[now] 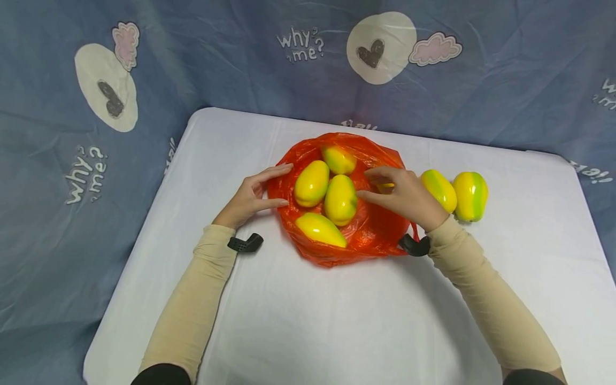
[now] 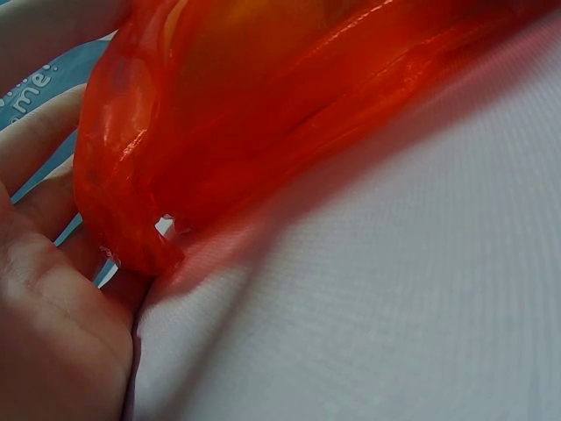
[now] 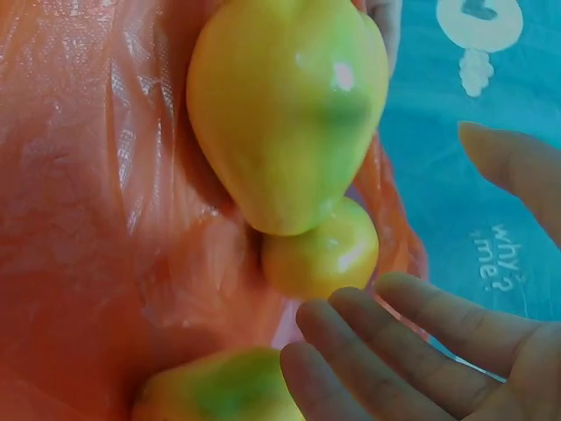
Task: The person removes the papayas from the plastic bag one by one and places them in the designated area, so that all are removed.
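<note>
A red plastic bag (image 1: 375, 235) lies spread open on the table, with several yellow-green mangoes (image 1: 312, 183) inside. My left hand (image 1: 250, 195) rests against the bag's left side; in the left wrist view its extended fingers (image 2: 39, 145) lie along the red plastic. Over the right part of the bag is my right hand (image 1: 404, 195), its fingers apart and nothing held between them. Another mango (image 1: 385, 187) shows partly beneath that hand. The right wrist view has a large mango (image 3: 285, 114) beyond the fingertips (image 3: 320, 324) and a greenish one (image 3: 223, 390) low down.
Two more mangoes stand side by side on the table right of the bag, a nearer one (image 1: 440, 191) and a farther one (image 1: 470, 196). The table has a white cover (image 1: 327, 321). A blue printed cloth (image 1: 216, 59) hangs behind and to the left.
</note>
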`<state>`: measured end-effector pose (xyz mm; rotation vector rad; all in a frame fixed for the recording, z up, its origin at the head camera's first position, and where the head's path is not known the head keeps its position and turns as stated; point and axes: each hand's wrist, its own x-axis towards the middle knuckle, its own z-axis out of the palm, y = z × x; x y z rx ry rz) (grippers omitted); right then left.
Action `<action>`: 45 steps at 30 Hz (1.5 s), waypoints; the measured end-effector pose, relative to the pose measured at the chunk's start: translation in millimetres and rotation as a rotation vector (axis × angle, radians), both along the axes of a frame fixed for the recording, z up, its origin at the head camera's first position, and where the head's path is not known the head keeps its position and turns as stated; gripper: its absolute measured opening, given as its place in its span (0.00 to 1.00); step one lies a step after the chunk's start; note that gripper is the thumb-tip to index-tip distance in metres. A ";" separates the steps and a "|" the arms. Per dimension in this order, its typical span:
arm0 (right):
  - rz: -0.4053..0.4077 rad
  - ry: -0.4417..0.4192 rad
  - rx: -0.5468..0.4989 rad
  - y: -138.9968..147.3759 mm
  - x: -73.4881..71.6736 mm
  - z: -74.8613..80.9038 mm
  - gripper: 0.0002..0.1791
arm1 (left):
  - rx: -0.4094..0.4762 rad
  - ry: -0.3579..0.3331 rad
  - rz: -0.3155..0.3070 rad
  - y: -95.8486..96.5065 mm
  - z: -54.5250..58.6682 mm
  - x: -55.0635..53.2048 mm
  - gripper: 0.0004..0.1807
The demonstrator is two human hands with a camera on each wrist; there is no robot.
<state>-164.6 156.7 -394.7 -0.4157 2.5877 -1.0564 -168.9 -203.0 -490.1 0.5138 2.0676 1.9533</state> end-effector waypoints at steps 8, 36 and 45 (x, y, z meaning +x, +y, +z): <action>0.034 0.015 0.048 -10.9 -7.2 -8.4 0.40 | -0.006 0.003 -0.002 0.0 0.4 -0.3 0.39; 0.090 -0.099 0.083 -35.4 -7.9 -23.3 0.49 | -0.012 0.007 -0.001 0.3 0.6 0.2 0.39; 0.110 -0.119 0.110 -37.7 -6.5 -25.2 0.52 | -0.004 0.011 -0.002 0.4 0.6 0.0 0.38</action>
